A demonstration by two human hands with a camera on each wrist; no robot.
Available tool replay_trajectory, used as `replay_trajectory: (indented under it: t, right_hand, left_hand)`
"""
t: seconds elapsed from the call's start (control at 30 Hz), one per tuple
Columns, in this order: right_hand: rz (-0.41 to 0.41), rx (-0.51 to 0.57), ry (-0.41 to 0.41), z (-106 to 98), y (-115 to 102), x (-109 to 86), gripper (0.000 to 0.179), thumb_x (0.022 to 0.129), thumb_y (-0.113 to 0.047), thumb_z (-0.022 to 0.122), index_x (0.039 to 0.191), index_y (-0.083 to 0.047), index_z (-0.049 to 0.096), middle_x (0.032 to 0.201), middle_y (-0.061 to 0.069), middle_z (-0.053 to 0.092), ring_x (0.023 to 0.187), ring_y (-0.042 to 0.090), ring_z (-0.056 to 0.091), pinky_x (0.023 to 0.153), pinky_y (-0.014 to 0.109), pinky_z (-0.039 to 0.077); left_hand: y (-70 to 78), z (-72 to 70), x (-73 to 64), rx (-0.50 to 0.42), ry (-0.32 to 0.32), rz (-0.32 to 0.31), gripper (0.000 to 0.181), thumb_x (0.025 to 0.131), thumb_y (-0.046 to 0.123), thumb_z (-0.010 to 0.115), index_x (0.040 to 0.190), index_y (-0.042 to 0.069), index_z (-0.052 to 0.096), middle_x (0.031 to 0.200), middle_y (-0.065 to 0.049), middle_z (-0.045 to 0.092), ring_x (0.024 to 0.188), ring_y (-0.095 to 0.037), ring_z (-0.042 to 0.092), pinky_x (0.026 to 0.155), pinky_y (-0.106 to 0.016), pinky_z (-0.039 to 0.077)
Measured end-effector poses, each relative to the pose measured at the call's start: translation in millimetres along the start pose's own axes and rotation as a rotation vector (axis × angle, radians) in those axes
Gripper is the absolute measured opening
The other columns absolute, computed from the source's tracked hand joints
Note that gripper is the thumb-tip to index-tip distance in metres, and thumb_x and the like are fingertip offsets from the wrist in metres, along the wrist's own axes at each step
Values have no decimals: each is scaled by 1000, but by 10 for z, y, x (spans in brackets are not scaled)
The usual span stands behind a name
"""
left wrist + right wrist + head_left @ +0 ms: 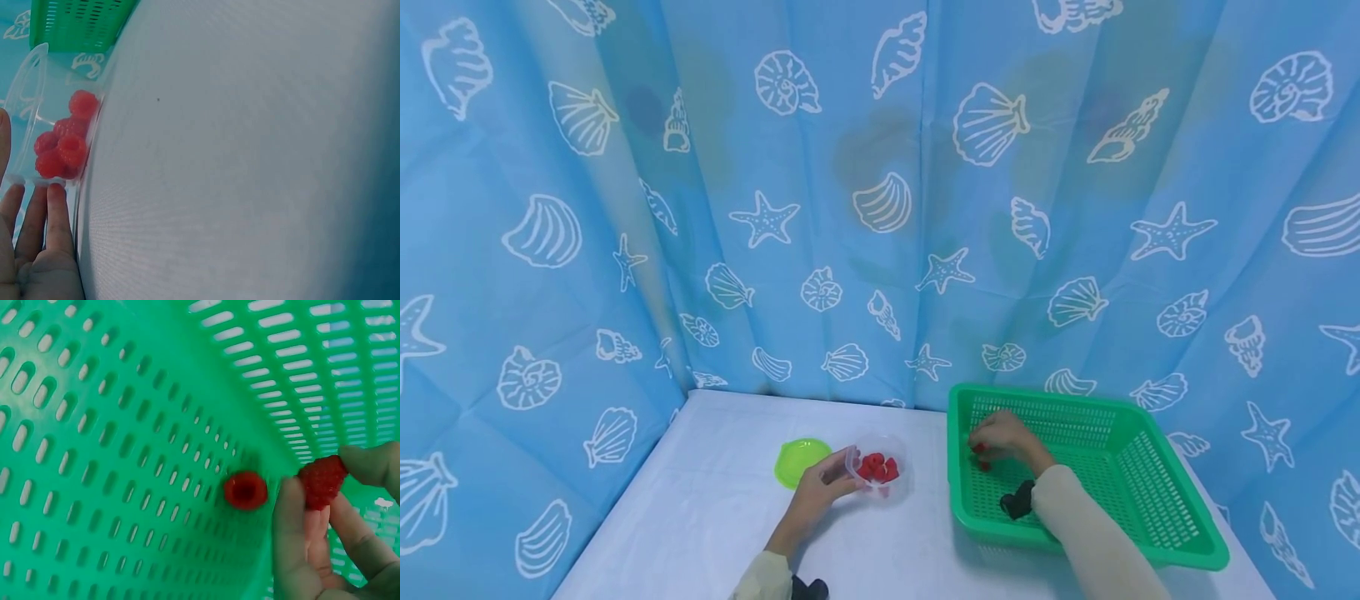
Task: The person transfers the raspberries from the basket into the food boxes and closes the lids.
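Observation:
My right hand (1002, 437) reaches into the left end of a green perforated basket (1213, 554). Between thumb and fingers it pinches a red raspberry (322, 481), held close to the basket wall. Another raspberry (232, 494) lies on the basket's floor beside the fingers, its hollow end showing. My left hand (817, 493) holds a clear plastic container (905, 475) by its left side, thumb at the near rim and fingers along the wall. Several raspberries (70, 149) sit inside that container, bunched at the bottom.
A lime-green lid (797, 463) lies on the white-covered table (700, 500), just left of the container and behind the left hand. The basket takes up the table's right side. A blue shell-patterned curtain (850, 275) hangs behind and at the sides.

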State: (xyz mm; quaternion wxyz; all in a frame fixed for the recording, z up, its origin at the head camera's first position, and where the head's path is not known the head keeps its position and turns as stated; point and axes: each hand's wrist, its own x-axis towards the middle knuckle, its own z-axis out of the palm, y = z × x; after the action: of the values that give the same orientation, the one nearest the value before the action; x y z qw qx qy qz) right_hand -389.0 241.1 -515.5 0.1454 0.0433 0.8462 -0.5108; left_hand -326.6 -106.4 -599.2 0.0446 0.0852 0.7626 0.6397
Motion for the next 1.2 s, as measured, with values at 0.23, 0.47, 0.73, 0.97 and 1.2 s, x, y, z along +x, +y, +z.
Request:
replay_trajectory:
  t: [0.23, 0.47, 0.73, 0.97, 1.2]
  right_hand:
    - [0, 110, 11, -65, 49, 0, 7, 81, 2, 69, 77, 7, 66, 83, 14, 68, 86, 32, 68, 81, 44, 58]
    - [-27, 153, -47, -101, 108, 6, 24, 89, 1, 66, 107, 15, 66, 105, 26, 67, 102, 39, 65, 86, 45, 56]
    - [14, 282, -2, -112, 100, 35, 28, 88, 4, 62, 110, 20, 59, 108, 28, 62, 103, 42, 63, 87, 45, 55]
    - [-27, 288, -39, -151, 103, 8, 32, 91, 5, 61, 118, 21, 56, 106, 28, 66, 107, 44, 61, 89, 46, 54]
    - [-53, 277, 20, -199, 99, -20, 30, 91, 2, 63, 116, 19, 59, 102, 23, 69, 106, 41, 63, 86, 42, 56]
  left_hand:
    - [1, -19, -17, 5, 1, 9, 64, 86, 34, 75, 143, 17, 51, 140, -2, 55, 133, -27, 46, 105, -45, 42]
    - [-38, -17, -13, -9, 10, -5, 64, 84, 34, 77, 141, 19, 53, 139, -1, 56, 134, -26, 45, 105, -45, 42]
    - [-21, -5, 7, -3, 11, -4, 65, 84, 36, 77, 142, 19, 53, 140, -2, 55, 133, -26, 47, 103, -44, 44]
    - [-6, -3, 10, -3, 8, 6, 66, 83, 35, 78, 142, 19, 53, 141, -1, 54, 134, -26, 45, 103, -44, 44]
    - [-1, 2, 3, -12, 6, 7, 65, 83, 35, 78, 141, 19, 53, 139, -1, 56, 133, -25, 47, 104, -44, 43]
